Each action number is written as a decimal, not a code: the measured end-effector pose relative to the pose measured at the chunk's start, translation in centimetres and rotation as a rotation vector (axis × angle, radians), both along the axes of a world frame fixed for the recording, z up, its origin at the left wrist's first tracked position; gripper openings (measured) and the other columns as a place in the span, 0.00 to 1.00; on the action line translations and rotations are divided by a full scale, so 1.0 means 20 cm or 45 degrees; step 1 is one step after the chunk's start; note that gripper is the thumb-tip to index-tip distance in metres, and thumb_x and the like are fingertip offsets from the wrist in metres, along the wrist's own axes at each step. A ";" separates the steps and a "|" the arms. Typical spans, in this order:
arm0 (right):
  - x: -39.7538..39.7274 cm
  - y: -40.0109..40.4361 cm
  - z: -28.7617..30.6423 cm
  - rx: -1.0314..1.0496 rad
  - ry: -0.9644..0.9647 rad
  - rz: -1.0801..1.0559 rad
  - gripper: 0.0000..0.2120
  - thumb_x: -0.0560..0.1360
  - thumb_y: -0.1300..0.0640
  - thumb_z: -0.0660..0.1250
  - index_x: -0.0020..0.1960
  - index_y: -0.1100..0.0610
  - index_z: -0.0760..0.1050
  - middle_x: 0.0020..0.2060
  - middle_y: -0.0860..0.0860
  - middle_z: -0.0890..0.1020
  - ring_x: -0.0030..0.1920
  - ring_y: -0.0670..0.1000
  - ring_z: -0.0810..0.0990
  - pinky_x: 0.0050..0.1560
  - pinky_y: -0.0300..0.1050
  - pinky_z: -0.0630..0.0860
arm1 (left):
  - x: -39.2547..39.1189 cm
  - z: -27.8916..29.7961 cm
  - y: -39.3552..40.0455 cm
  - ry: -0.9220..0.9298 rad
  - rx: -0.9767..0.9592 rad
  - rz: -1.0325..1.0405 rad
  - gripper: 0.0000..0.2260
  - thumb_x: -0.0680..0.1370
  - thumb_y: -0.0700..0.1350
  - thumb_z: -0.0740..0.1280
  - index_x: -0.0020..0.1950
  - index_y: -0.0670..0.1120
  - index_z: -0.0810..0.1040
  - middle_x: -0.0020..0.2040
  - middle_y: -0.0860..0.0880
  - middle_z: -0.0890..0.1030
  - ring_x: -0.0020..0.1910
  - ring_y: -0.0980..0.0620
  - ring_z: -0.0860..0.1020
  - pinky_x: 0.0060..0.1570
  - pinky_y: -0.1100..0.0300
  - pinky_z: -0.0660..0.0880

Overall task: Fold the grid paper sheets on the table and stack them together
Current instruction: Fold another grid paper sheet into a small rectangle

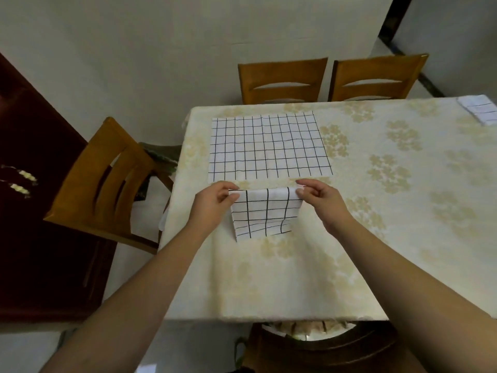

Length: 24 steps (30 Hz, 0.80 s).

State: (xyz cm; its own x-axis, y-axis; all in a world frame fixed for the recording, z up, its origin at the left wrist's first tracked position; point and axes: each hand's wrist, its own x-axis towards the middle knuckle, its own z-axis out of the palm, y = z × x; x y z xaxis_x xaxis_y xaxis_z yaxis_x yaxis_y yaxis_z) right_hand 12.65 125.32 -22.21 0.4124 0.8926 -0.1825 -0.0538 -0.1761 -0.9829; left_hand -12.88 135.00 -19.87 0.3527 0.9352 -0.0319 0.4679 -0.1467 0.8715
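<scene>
A dark red-brown cabinet (pixel 32 211) fills the far left of the room, against a pale wall. Next to it a wooden chair (pixel 107 184) stands at the left end of the bench (pixel 376 238), which is covered with a cream cloth printed with faint yellow flower clusters. Two more wooden chairs (pixel 282 80) (pixel 376 79) stand side by side along the bench's far edge. No brand, label or readable writing shows anywhere; the only markings are the black grid lines on the white sheets.

An unfolded grid sheet (pixel 269 146) lies flat near the bench's far left corner. Just in front of it, the left hand (pixel 212 203) pinches the upper left corner of a folded grid sheet (pixel 265 215) between thumb and fingers, and the right hand (pixel 320 200) pinches its upper right corner the same way. The folded sheet hangs between the two hands, its top edge lifted and its lower edge drooping toward the cloth. At the far right corner of the bench lies another folded grid sheet (pixel 480 110), well apart from both hands.
</scene>
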 end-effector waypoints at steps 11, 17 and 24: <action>0.05 0.04 0.13 0.072 -0.800 -0.160 0.08 0.73 0.54 0.73 0.52 0.49 0.82 0.43 0.41 0.83 0.34 0.38 0.76 0.41 0.26 0.68 | 0.11 0.10 0.21 0.279 0.618 -0.171 0.04 0.76 0.46 0.71 0.50 0.52 0.82 0.45 0.58 0.80 0.47 0.57 0.76 0.50 0.58 0.75; 0.03 0.01 0.07 0.224 -1.100 -0.285 0.04 0.71 0.59 0.73 0.43 0.50 0.82 0.44 0.44 0.80 0.49 0.42 0.74 0.56 0.47 0.70 | 0.11 0.05 0.16 0.180 0.798 -0.090 0.04 0.74 0.42 0.73 0.48 0.48 0.84 0.51 0.52 0.75 0.53 0.57 0.71 0.51 0.74 0.65; -0.02 -0.23 -0.13 0.314 -1.259 -0.017 0.02 0.70 0.58 0.71 0.41 0.52 0.79 0.50 0.45 0.83 0.55 0.46 0.76 0.58 0.42 0.65 | -0.07 -0.27 -0.04 0.263 0.819 -0.272 0.03 0.74 0.40 0.72 0.47 0.47 0.83 0.54 0.51 0.81 0.55 0.53 0.76 0.55 0.61 0.73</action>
